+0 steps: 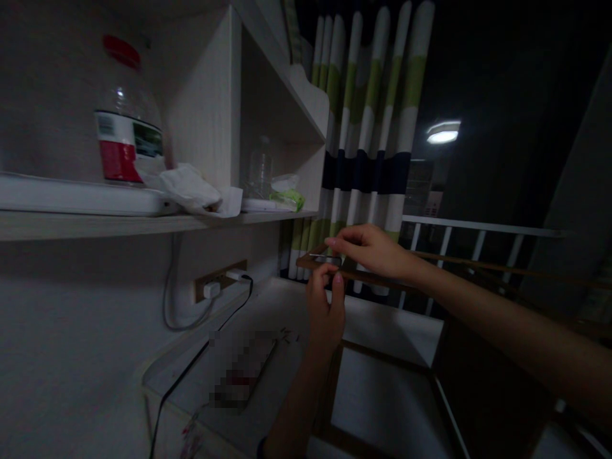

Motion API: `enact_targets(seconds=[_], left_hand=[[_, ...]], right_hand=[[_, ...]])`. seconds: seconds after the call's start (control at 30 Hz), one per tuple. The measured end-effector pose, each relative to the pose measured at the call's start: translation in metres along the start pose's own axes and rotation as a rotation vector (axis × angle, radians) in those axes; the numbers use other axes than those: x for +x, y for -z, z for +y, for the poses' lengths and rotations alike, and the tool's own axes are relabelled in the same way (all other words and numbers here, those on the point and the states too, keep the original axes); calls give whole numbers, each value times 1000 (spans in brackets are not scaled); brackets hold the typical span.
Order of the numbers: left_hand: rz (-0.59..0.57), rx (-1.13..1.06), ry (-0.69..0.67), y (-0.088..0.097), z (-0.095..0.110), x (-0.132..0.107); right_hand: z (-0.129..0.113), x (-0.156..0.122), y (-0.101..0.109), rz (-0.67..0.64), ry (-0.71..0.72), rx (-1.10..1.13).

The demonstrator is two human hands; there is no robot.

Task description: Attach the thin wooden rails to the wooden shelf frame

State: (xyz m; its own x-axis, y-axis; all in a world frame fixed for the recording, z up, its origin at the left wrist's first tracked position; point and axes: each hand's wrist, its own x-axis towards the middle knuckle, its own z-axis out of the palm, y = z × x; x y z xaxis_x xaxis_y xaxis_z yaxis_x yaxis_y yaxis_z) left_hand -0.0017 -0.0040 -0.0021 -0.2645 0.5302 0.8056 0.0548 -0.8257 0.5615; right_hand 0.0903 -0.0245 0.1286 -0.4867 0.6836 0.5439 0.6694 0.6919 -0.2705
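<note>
Nearest the camera, the right forearm crosses from the lower right, and the right hand (370, 252) rests on top of a thin wooden frame piece (351, 273), fingers bent down over its upper edge and pinching it at the left end. Below it the left hand (325, 312) rises from the bottom centre, its fingers curled and its thumb and forefinger closed on a small flat metal part (325, 259) at the underside of the same wooden piece. How firmly either hand grips cannot be told in the dim light. That wooden piece sits in mid-scene, raised above the white desk top (392, 331), and runs off to the right as a long thin strip.

On the left, a pale wooden shelf (143, 223) carries a clear bottle with a red cap (125, 121), crumpled white tissue (191, 188) just beside it, and a smaller clear bottle (261, 169) in the far compartment. Under the shelf a wall socket (217, 284) holds a white plug, and a black cable (201, 357) trails down toward the near edge. Farther off hangs a striped curtain (373, 115), with a white railing (478, 226) to its right and a ceiling lamp (442, 132) lit beyond.
</note>
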Motion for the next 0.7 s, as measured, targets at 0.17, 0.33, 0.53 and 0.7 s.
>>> enact_targets(seconds=[0.17,0.33,0.53,0.7], left_hand=[[-10,-25,6,-1,0,1],[3,-41,2,-2,3,3],[44,-52,20,-4,8,6],[82,-66,85,-7,21,10]], right_hand=[[-2,1,-1,-30,9,-90],[-4,1,-4,-38,-12,-139],[-7,2,-10,-7,-81,-163],[-7,3,-13,4,-138,-165]])
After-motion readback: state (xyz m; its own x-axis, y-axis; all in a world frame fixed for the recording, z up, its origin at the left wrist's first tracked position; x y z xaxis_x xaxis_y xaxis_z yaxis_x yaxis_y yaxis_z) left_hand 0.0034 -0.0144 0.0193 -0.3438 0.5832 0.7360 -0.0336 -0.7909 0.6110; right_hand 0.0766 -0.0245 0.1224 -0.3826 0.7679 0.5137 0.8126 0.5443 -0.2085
